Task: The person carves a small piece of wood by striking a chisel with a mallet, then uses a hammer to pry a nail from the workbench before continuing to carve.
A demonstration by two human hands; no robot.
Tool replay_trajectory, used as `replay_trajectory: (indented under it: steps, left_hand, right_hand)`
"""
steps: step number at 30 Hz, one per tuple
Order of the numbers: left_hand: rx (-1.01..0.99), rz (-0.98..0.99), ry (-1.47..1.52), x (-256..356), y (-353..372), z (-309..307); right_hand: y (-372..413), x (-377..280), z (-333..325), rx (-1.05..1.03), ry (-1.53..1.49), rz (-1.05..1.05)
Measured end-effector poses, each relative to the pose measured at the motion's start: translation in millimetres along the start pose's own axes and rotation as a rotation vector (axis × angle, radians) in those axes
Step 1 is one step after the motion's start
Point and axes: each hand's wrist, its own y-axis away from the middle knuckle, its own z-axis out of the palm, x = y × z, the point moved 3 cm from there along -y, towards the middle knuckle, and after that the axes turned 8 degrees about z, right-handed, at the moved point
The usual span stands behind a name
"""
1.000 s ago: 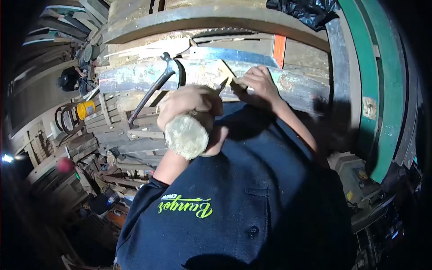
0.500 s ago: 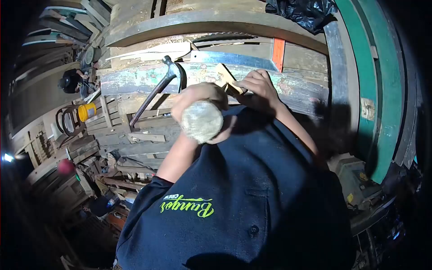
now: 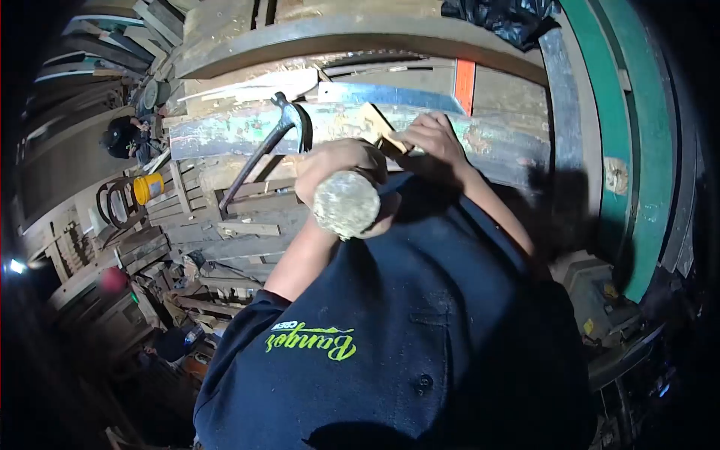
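My left hand [image 3: 341, 161] is closed round a thick, round-ended pale object [image 3: 346, 204], seen end-on; its far side is hidden. Just to the right, my right hand [image 3: 435, 142] has bent fingers pressed on the lower end of a small pale wood block [image 3: 373, 122]. The block lies slanted over a worn, paint-flecked board [image 3: 247, 129]. A claw hammer [image 3: 262, 146] rests head up the view on that board, left of my left hand. Behind the block lies a metal saw blade [image 3: 390, 94] beside an orange-red strip [image 3: 465, 86].
A long curved-looking beam [image 3: 360, 34] crosses the far side, with a black plastic bag [image 3: 502, 22] beyond. Green boards [image 3: 652, 150] stand at right. At left are a yellow bucket [image 3: 148, 187], scrap wood and another person [image 3: 124, 139] in a dark cap.
My left hand and the round-ended object have shifted slightly right. My right hand stays at the block. The whole view has moved a little.
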Motion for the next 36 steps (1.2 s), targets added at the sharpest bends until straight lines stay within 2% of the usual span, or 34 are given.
replay_trajectory:
  steps: [1,2,4,6,8,9,10,12,13,14,16,18,19,20,22,23,24,26,27,28,30,31,32,34,35,36]
  left_hand:
    - [-0.047,0.101,-0.111,0,-4,0]
    - [-0.042,0.114,-0.108,2,-4,1]
    - [0.133,-0.071,0.181,1,2,0]
    - [0.141,0.114,0.357,-1,1,-2]
    - [-0.002,-0.029,0.004,-8,8,-3]
    - [0.058,0.034,0.129,-13,4,-1]
    - [0.057,0.049,0.131,-13,1,-1]
    - [0.108,-0.082,0.177,-7,2,0]
    - [0.03,0.026,0.01,1,3,-10]
    - [0.075,0.021,0.235,6,0,-8]
    - [0.139,0.089,0.203,10,-4,-7]
    - [-0.009,0.043,-0.016,-13,-1,-7]
    - [-0.169,0.155,-0.466,-8,2,-8]
    - [-0.161,0.163,-0.466,-6,2,-6]
    - [0.091,-0.08,0.065,-8,7,-7]
    - [0.151,-0.077,0.186,-1,8,-8]
    - [0.151,0.082,0.388,5,-4,-7]
    - [0.049,-0.029,-0.084,0,6,-8]
    - [0.005,-0.016,-0.144,-14,-1,-2]
    - [-0.022,0.075,-0.244,-7,-1,-3]
    - [0.042,-0.178,0.019,-27,15,-4]
    - [-0.017,-0.188,-0.164,-33,35,-13]
    - [0.036,-0.071,-0.102,-20,21,-16]
    - [0.162,-0.077,0.379,-24,26,-11]
    - [0.161,-0.083,0.248,6,-3,0]
    - [-0.038,0.011,-0.238,-9,5,-5]
  right_hand:
    - [2,2,3,0.004,0.002,0.005]
    - [2,3,0,-0.002,0.004,0.016]
    - [2,4,-2,0.0,-0.007,0.019]
    - [3,4,0,-0.019,0.012,0.021]
    - [1,1,-1,-0.004,-0.026,0.025]
    - [1,0,0,-0.034,-0.009,0.039]
    - [3,2,-1,-0.058,0.016,0.055]
    - [9,14,10,-0.03,0.025,0.022]
    - [10,22,14,0.004,0.032,-0.009]
    - [6,10,7,0.031,0.024,-0.002]
    - [3,5,3,0.043,0.006,-0.029]
    - [6,3,2,0.022,-0.007,-0.01]
    - [4,4,1,0.015,-0.008,0.016]
    - [2,6,-1,0.016,0.0,0.009]
    - [4,5,2,0.043,-0.012,-0.013]
    - [3,5,3,0.06,-0.001,-0.019]
    - [3,6,3,0.062,-0.001,-0.012]
    - [2,3,3,0.002,0.001,0.031]
    - [2,1,0,0.008,-0.028,0.024]
    - [-1,1,1,0.014,-0.025,0.012]
    - [3,3,1,0.071,-0.066,0.004]
    - [3,5,0,0.073,-0.062,0.006]
    - [1,9,0,0.063,-0.041,0.001]
    - [4,8,5,0.024,-0.016,0.0]
    - [3,4,2,0.004,-0.024,0.013]
    - [3,3,2,0.002,-0.023,0.006]
